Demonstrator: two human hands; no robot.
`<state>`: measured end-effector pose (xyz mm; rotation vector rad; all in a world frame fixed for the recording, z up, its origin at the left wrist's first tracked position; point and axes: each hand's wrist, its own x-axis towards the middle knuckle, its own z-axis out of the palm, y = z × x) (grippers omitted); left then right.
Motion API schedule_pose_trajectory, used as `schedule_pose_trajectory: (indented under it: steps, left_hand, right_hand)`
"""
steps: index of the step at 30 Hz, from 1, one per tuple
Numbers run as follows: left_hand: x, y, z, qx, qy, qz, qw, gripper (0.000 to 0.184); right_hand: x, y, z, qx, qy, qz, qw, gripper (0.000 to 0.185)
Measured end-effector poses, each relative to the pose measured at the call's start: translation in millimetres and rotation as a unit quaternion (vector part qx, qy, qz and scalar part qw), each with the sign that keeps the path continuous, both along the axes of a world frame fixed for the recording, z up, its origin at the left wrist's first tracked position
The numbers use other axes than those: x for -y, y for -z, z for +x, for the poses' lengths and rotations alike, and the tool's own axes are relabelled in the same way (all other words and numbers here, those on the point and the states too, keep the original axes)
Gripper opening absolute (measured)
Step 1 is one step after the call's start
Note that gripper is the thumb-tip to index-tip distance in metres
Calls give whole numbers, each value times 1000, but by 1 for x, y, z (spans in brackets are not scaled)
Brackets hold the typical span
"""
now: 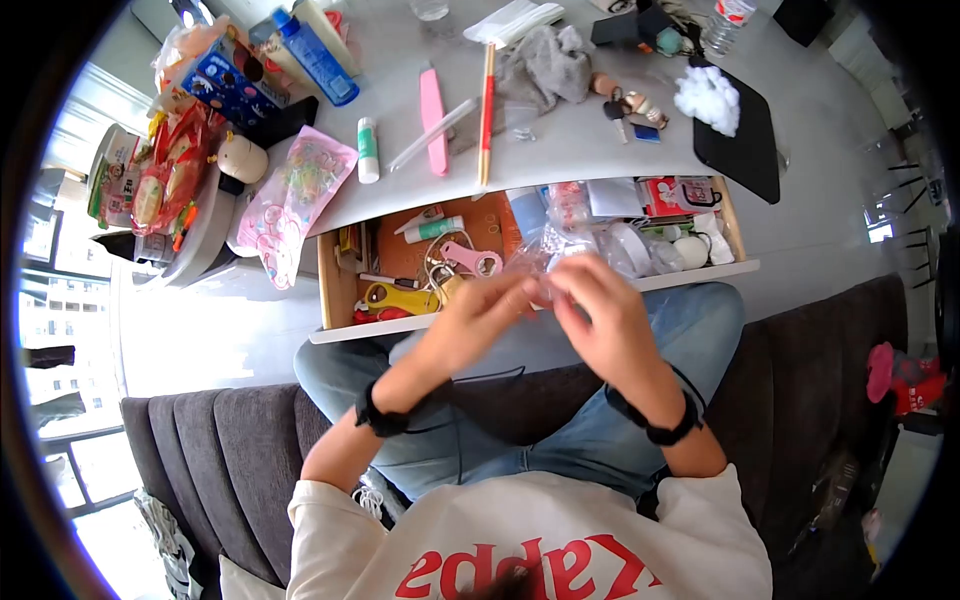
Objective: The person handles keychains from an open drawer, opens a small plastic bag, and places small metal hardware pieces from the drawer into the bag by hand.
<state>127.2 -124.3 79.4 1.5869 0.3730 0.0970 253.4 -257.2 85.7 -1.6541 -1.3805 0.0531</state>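
Note:
Over the front edge of an open drawer (700,277), my two hands meet close together. My left hand (478,318) has its fingers pressed together on a clear plastic bag (548,248). From the other side, my right hand (605,318) pinches the same crinkled plastic. The fingertips partly hide where they grip it. Below and left of the bag in the drawer are a pink ring-handled tool (472,259), a glue stick (434,229) and a yellow tool (400,298). Boxes and a white roll (630,250) fill the drawer's right part.
On the grey table (390,95) are a glue stick (368,150), a pink cutter (433,120), red chopsticks (487,115), a grey cloth (545,70), keys (618,118) and a black mat (745,150). A blue bottle (315,58) and a pink bag (300,190) are at left.

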Motion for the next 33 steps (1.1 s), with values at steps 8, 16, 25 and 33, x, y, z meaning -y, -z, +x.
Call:
schedule_pose_trajectory:
  steps: [8,16,25,33]
  left_hand:
    - [4,33,-60,-45,-90,-61,993,38]
    - [-8,33,-81,-93,-197,-8,976,30]
    - [3,29,-90,-60,-201,158,965,14]
    - [-4,24,-91,-33,-217,175,960,15]
  right_hand:
    - [-12,38,-59,-97,-63,-114,987,41]
    - [-31,30,-73,-217,-141,-150,954,57]
    - [-21,53,-88,-252,-26,-120,960,38]
    - [-34,45,-82,-141,-49,-91,985,22]
